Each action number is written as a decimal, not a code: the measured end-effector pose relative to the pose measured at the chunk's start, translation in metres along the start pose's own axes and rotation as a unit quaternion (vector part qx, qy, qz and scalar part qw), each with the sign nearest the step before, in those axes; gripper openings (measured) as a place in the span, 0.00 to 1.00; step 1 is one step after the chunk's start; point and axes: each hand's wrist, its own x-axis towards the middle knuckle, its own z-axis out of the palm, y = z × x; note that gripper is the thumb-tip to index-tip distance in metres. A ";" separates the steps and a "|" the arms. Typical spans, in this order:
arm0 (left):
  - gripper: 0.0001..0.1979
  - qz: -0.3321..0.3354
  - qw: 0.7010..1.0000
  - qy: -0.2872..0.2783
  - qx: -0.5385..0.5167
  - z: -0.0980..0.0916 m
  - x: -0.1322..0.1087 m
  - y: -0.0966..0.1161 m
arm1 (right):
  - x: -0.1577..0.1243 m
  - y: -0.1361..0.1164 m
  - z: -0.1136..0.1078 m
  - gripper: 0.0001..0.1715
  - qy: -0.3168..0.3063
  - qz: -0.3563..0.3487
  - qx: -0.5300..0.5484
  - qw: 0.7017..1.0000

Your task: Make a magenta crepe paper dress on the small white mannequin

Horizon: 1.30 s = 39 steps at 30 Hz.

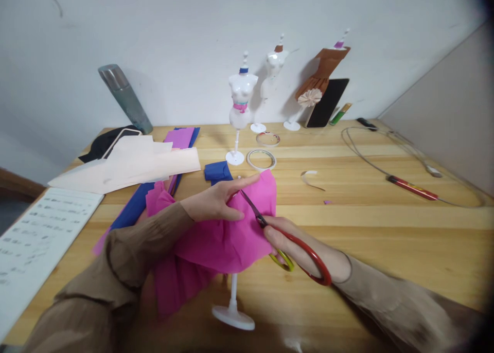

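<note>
Head view: a plain pale wall fills the back of the room, and a grey partition closes in the right side. Against both runs a long wooden table of light planks. A printed white sheet lies on its left edge, with cream sheets stacked over blue paper beyond it. Near the front middle is a crumpled pink tissue paper, draped over a white stand whose round base shows below it. The left hand lies on the tissue, fingers stretched out flat and pressing it down. The right hand is closed through the red and yellow loops of the scissors, whose blades are parted at the tissue's edge, just under the left fingers. Small white dress forms stand at the wall, a tape ring lies before them, and a thin cable loops to the right.
</note>
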 end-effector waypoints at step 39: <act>0.48 -0.014 0.998 -0.010 -0.053 0.001 0.000 0.000 | 0.000 -0.011 0.005 0.31 0.002 -0.022 -0.026 0.999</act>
